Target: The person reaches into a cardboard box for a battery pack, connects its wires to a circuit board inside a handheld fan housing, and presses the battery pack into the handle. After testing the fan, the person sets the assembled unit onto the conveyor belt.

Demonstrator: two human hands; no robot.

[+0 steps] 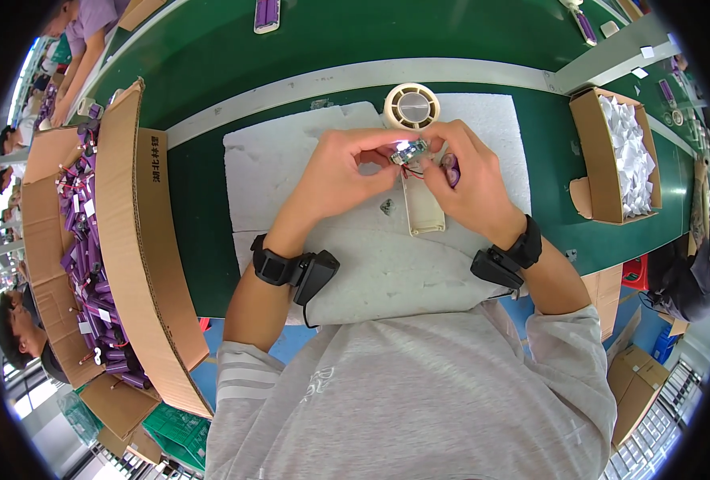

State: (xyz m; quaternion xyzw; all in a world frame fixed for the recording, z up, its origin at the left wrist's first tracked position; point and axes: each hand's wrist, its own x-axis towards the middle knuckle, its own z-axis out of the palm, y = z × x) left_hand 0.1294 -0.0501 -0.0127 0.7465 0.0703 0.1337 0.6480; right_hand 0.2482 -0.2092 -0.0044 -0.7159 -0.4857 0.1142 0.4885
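Between my two hands is a small circuit board [406, 153] with a bright white glint or light on it and thin red and dark wires below. My left hand [341, 172] pinches its left side with thumb and fingertips. The fingers of my right hand [480, 180] close on its right side, and a purple battery cell [452, 170] sits tucked under them, partly hidden. Just beneath lies a cream handheld-fan shell: its round slotted head [412, 106] points away from me, while the open handle half [426, 214] reaches toward me, its middle covered by my hands.
A white foam mat [331, 264] covers the green bench [199, 240] under my hands. To the left, a tall carton [143, 232] holds many purple battery packs [91, 264]. A smaller carton [583, 144] with folded white papers [628, 156] stands right. A pale rail [355, 74] crosses behind.
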